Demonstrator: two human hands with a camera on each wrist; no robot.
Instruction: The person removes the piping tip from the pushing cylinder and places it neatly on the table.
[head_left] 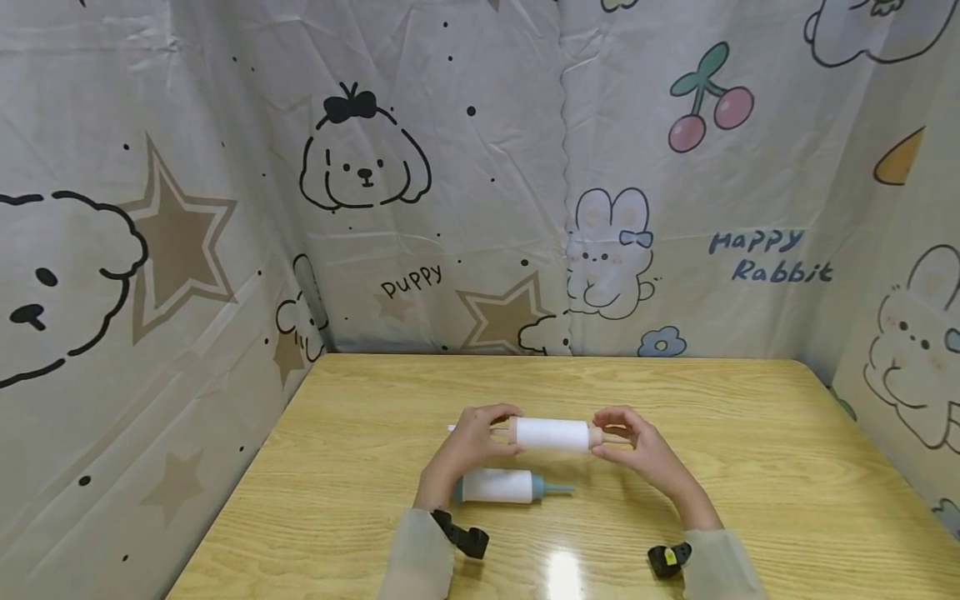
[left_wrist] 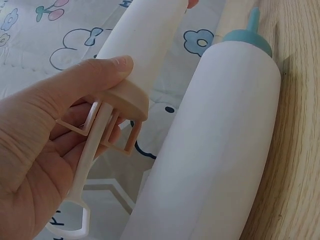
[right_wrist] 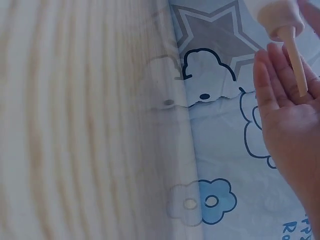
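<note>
A white-barrelled syringe (head_left: 552,434) with beige end caps is held level above the table between both hands. My left hand (head_left: 474,440) grips its left end, thumb on the barrel beside the beige cap (left_wrist: 127,100). A pale plunger rod with a ring handle (left_wrist: 82,220) runs out past the palm. My right hand (head_left: 637,446) holds the nozzle end, thumb and fingers at the beige cap. In the right wrist view, the thin beige nozzle (right_wrist: 296,62) lies over the fingers. A second white syringe (head_left: 497,486) with a teal cap and nozzle lies nearer, by the left wrist.
The wood-grain table (head_left: 360,467) reaches back to a cartoon-printed curtain (head_left: 465,183), which also hangs at both sides. Black wrist cameras (head_left: 471,542) sit on both wrists, close above the tabletop.
</note>
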